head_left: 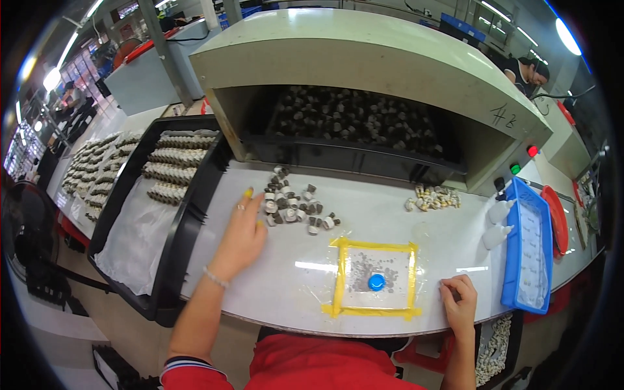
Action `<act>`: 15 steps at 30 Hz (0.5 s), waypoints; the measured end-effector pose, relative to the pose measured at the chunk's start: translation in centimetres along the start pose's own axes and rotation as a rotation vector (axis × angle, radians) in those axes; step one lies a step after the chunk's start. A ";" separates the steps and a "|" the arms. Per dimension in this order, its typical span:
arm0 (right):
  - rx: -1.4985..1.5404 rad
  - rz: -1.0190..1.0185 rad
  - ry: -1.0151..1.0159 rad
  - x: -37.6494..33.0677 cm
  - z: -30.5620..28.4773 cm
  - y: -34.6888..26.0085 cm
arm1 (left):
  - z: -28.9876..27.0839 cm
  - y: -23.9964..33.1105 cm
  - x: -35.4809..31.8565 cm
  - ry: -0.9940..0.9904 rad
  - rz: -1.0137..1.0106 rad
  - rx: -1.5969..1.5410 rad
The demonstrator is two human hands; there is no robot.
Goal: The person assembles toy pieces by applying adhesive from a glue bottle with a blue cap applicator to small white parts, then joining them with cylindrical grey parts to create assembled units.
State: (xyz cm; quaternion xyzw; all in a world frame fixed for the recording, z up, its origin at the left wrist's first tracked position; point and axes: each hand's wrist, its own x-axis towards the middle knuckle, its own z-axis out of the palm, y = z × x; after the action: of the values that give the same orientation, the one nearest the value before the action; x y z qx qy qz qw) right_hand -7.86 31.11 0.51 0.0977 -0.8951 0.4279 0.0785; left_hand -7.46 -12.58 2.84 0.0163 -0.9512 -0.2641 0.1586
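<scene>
My left hand (242,227) lies open at the left side of a loose pile of small white-and-dark cylindrical pieces (290,209). Its fingers are stretched out and apart, with yellow covers on some fingertips. At the table's front edge on the right, my right hand (459,298) is curled closed; whatever its fingers may hold is hidden. Between the hands, yellow tape frames a clear sheet (398,298) on the white table. Small grey discs (361,272) are scattered inside that frame, with a blue round cap (376,282) among them.
A long black tray (170,260) with rows of pieces stands at the left. Behind, a pale hooded housing (370,58) covers a black bin (325,156) full of pieces. Yellowish bits (437,197), white squeeze bottles (496,236) and a blue basket (509,289) sit right.
</scene>
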 end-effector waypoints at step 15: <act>-0.106 -0.102 -0.047 4.2 -1.8 -0.1 | 3.7 -0.1 5.1 -0.065 0.110 0.006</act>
State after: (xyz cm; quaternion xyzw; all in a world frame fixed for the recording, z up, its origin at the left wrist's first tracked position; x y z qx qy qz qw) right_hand -11.83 32.02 2.69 0.1487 -0.9121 0.3727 0.0844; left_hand -13.47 -11.39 1.25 -0.0444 -0.9561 -0.2527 0.1418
